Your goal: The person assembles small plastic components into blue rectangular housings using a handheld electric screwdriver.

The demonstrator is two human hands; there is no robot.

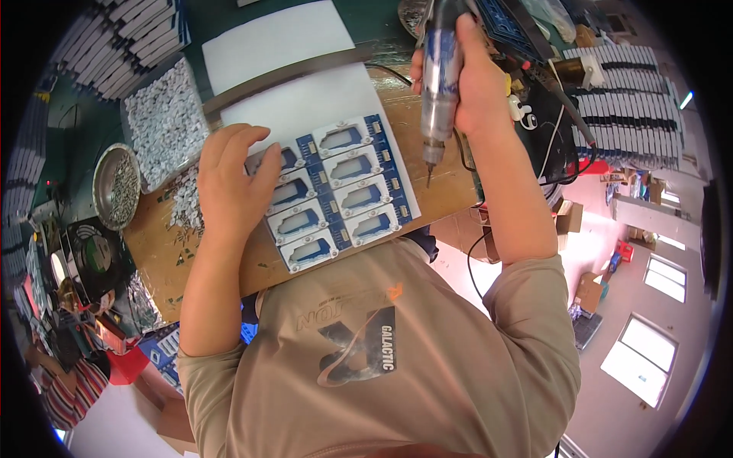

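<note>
My right hand [482, 88] is wrapped around an electric screwdriver [440, 91], which points down with its bit off to the right of a blue circuit board panel [328, 179]. The bit touches nothing. White frame-like parts with rectangular openings [359, 195] sit on the panel in two columns. My left hand [233, 179] hovers at the panel's upper left corner, fingers bent, with thumb and forefinger apart and nothing visible between them. It partly hides one of the white frames. A white sheet [305, 99] lies beneath and behind the panel.
Left of the panel stand a tray of small white parts [164, 114] and a round bowl of small metal pieces [118, 187]. Stacked boards [126, 42] rise at the far left, more stacks [626, 107] at the right. A metal strip [282, 76] crosses the sheets. Cables hang at the right.
</note>
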